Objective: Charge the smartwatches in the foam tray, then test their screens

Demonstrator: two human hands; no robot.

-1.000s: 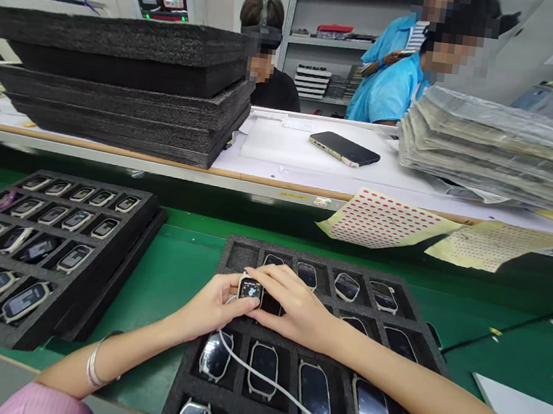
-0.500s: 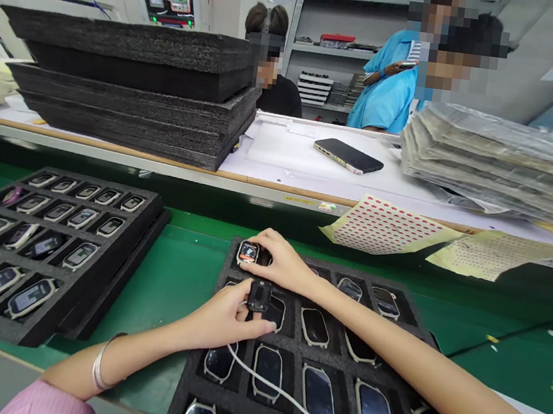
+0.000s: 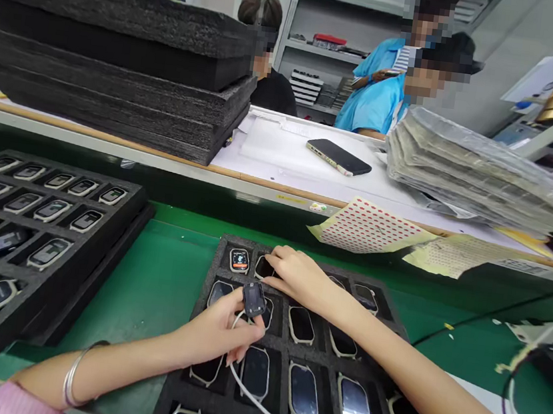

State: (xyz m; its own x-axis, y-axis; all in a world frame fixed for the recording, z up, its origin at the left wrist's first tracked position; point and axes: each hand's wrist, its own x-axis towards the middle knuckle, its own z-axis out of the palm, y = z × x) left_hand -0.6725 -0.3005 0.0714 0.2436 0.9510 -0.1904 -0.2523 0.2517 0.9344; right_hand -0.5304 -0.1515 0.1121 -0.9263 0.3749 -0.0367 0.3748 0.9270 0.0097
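Over near foam tray (image 3: 246, 244), L hand (image 3: 215, 334) clamps fingers on dark smartwatch (image 3: 253, 299), white cable (image 3: 240, 377) attached; R hand (image 3: 298, 278) rests, fingers together. Likely light, glass fragile: hold case edges.

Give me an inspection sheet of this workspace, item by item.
Surface: green bench mat.
Job's things: black foam tray of smartwatches, one lit; second loaded tray to the left.
Grippers: left hand pinches a dark smartwatch; right hand lies open over the tray.
Cables: white cable across the tray; wire bundle at right.
Clutter: stacked foam trays, plastic-wrapped stack, sticker sheet, phone.
Surroundings: co-worker in blue, metal shelving.
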